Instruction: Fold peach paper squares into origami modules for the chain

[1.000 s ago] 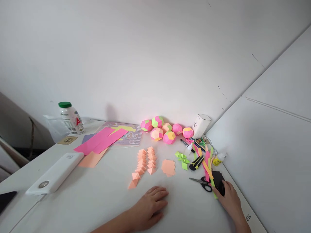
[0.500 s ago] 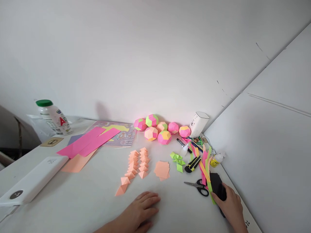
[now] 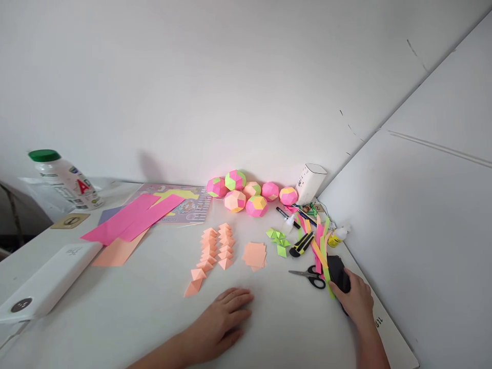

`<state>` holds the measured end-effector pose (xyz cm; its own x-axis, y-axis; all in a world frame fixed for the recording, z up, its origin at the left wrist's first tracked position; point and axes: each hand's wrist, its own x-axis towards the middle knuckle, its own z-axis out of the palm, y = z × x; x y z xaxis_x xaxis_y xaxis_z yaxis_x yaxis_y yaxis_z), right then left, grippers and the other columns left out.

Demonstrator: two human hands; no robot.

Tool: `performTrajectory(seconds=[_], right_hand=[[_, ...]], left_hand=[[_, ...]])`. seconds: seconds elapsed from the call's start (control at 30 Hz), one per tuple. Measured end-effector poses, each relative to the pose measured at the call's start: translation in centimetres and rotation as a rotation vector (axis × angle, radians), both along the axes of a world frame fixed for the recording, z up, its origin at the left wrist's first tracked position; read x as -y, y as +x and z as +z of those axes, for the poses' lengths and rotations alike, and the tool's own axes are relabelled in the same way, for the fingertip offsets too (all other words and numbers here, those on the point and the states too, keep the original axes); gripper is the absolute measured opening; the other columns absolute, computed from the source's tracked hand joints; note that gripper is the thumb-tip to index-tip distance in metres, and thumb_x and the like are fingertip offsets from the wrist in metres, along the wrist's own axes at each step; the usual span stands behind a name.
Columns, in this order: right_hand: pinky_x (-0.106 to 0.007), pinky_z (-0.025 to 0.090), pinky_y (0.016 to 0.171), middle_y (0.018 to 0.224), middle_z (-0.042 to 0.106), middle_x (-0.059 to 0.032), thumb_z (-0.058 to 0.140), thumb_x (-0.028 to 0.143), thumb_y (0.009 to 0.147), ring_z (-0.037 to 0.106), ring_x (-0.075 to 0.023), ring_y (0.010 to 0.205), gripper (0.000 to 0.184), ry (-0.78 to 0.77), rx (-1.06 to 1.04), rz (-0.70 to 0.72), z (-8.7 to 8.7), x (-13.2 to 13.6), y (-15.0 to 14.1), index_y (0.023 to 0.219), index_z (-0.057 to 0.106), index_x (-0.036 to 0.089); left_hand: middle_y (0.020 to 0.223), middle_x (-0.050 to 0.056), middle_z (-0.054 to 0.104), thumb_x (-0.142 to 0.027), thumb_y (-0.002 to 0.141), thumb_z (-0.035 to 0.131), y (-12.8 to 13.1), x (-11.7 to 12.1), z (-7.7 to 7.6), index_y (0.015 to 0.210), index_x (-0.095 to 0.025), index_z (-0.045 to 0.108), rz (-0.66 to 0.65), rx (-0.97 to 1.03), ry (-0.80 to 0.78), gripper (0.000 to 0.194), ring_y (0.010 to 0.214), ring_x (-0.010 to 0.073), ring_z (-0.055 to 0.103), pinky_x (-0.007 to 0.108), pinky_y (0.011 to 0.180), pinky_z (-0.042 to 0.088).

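Observation:
My left hand (image 3: 223, 320) lies on the white table, palm down with its fingers stretched out and nothing in it. Beyond its fingertips are a small stack of peach paper squares (image 3: 255, 255) and two rows of folded peach paper pieces (image 3: 208, 251). On the right, my right hand (image 3: 355, 294) grips a black phone (image 3: 338, 274), thumb on the near left side and fingers over the right edge. Part of the phone is hidden under the hand. Coloured paper strips (image 3: 320, 246) lie against its left side, beside black-handled scissors (image 3: 313, 277).
Several paper balls (image 3: 257, 206) stand along the wall near a white holder (image 3: 312, 184). A utility knife (image 3: 302, 245), green folded pieces (image 3: 278, 241) and a yellow-labelled glue bottle (image 3: 338, 236) are at right. Pink sheets (image 3: 126, 220), a white lamp-like bar (image 3: 49, 279) and a green-capped bottle (image 3: 63, 179) occupy the left.
The view has shifted slightly, so the things on the table sit a little higher and further left. My left hand stays flat; my right hand remains on the phone.

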<state>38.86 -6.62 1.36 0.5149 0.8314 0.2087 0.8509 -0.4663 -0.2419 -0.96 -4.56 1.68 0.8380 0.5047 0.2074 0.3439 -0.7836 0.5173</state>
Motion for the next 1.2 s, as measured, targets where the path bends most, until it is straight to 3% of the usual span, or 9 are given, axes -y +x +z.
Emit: performTrajectory(seconds=[0.1,0.17,0.27,0.33,0.43,0.6,0.77,0.97,1.2], right_hand=[[-0.049,0.04,0.086,0.112,0.054,-0.0167,0.053,0.05,0.074,0.048,-0.0361,0.105,0.046,0.3,0.111,0.053,0.2,-0.2,-2.0,0.102,0.06,0.015],[-0.047,0.038,0.092,0.112,0.053,-0.0168,0.051,0.043,0.08,0.047,-0.0326,0.108,0.035,0.442,0.13,0.252,0.7,-0.9,-4.0,0.1,0.06,0.015],[-0.045,0.037,0.097,0.122,0.048,-0.015,0.049,0.037,0.084,0.043,-0.0307,0.118,0.033,0.339,0.099,0.637,1.4,-2.7,-7.3,0.11,0.056,0.018],[-0.048,0.036,0.098,0.134,0.041,-0.0145,0.048,0.038,0.086,0.035,-0.0324,0.126,0.042,0.235,0.075,0.741,1.5,-4.4,-9.4,0.124,0.048,0.02],[-0.052,0.03,0.102,0.14,0.034,-0.0158,0.049,0.038,0.086,0.026,-0.0348,0.131,0.049,0.166,0.09,0.799,1.2,-7.4,-12.1,0.129,0.043,0.017],[-0.049,0.024,0.105,0.142,0.033,-0.0171,0.048,0.034,0.088,0.022,-0.0333,0.133,0.047,0.153,0.146,0.829,0.4,-11.7,-15.2,0.13,0.045,0.013],[-0.048,0.027,0.103,0.141,0.036,-0.0153,0.051,0.029,0.086,0.027,-0.0331,0.13,0.044,0.096,0.11,0.776,-0.6,-13.3,-15.8,0.128,0.048,0.014],[-0.044,0.032,0.099,0.13,0.048,-0.0139,0.049,0.024,0.087,0.04,-0.0285,0.12,0.033,0.082,0.083,0.792,-1.5,-14.5,-16.6,0.119,0.056,0.015],[-0.04,0.033,0.097,0.122,0.053,-0.0116,0.049,0.022,0.087,0.042,-0.0263,0.115,0.028,0.125,0.065,0.874,-2.0,-16.5,-22.6,0.113,0.058,0.016]], left_hand=[[0.137,0.009,0.046,-0.018,0.083,0.048,0.0,0.0,-0.1,0.117,-0.023,0.052,0.003,0.021,0.015,0.034,0.124,0.0267,0.041,0.044,0.104,0.037],[0.136,0.009,0.048,-0.018,0.082,0.049,-0.1,0.1,-0.2,0.116,-0.023,0.053,0.002,0.03,0.024,0.034,0.124,0.0267,0.042,0.044,0.103,0.037],[0.133,0.008,0.05,-0.017,0.08,0.051,0.1,0.2,-0.6,0.114,-0.024,0.054,0.019,0.053,0.034,0.034,0.122,0.0268,0.044,0.043,0.101,0.039],[0.132,0.008,0.051,-0.018,0.081,0.05,0.5,0.4,-1.1,0.114,-0.025,0.053,0.098,0.093,0.028,0.034,0.119,0.0271,0.047,0.043,0.097,0.044],[0.133,0.012,0.048,-0.016,0.085,0.042,1.6,0.1,-1.5,0.121,-0.022,0.047,0.276,0.115,0.05,0.037,0.12,0.0262,0.046,0.042,0.093,0.046],[0.142,0.016,0.038,-0.027,0.078,0.054,4.6,-3.5,-1.2,0.127,-0.014,0.045,0.299,-0.115,0.231,0.051,0.132,0.035,0.028,0.052,0.106,0.027],[0.146,0.015,0.032,-0.054,0.086,0.037,6.0,-7.2,-1.8,0.138,-0.012,0.034,0.289,-0.242,0.19,0.067,0.135,0.0351,0.02,0.05,0.108,0.017],[0.15,0.009,0.024,-0.056,0.089,0.027,4.3,-4.3,-2.8,0.144,-0.02,0.02,0.128,-0.214,0.267,0.065,0.138,0.0307,0.014,0.046,0.11,0.011],[0.151,0.008,0.019,-0.052,0.089,0.036,3.1,-0.8,-2.1,0.144,-0.023,0.015,0.005,-0.128,0.216,0.066,0.138,0.033,0.014,0.052,0.109,0.016]])
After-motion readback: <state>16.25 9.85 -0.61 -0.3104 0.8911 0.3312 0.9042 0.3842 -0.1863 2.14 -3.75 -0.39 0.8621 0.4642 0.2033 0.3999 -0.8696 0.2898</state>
